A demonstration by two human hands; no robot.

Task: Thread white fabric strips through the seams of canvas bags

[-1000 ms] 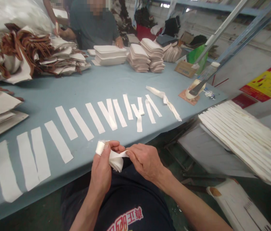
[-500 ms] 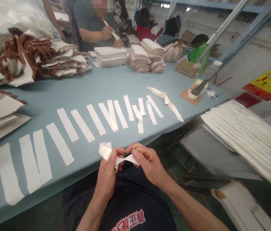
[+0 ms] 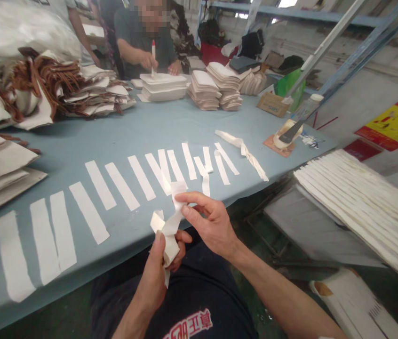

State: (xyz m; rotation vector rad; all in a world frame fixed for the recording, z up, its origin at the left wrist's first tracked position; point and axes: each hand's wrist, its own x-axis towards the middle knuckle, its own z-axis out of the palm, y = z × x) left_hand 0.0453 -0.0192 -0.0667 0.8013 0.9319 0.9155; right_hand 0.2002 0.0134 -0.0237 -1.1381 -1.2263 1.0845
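Note:
My left hand [image 3: 158, 270] is closed round a small bundle of white strips [image 3: 169, 242] just below the near edge of the blue table [image 3: 139, 127]. My right hand [image 3: 209, 221] pinches the top end of one strip [image 3: 176, 207] between thumb and forefinger and holds it up above the bundle. Several white strips [image 3: 121, 186] lie side by side in a row across the table in front of me. A twisted white strip [image 3: 243, 150] lies at the right end of that row.
Stacks of cream pieces [image 3: 216, 84] and a heap with brown straps [image 3: 54, 84] stand at the far side. A person [image 3: 142, 42] there holds a marker over a stack. A glue pot with a brush [image 3: 285, 134] sits at the right corner; long white pieces [image 3: 361, 202] lie beside the table.
My right hand has pulled one strip up and away from the bundle, which my left hand has lowered. The person opposite has raised a marker upright over the stack.

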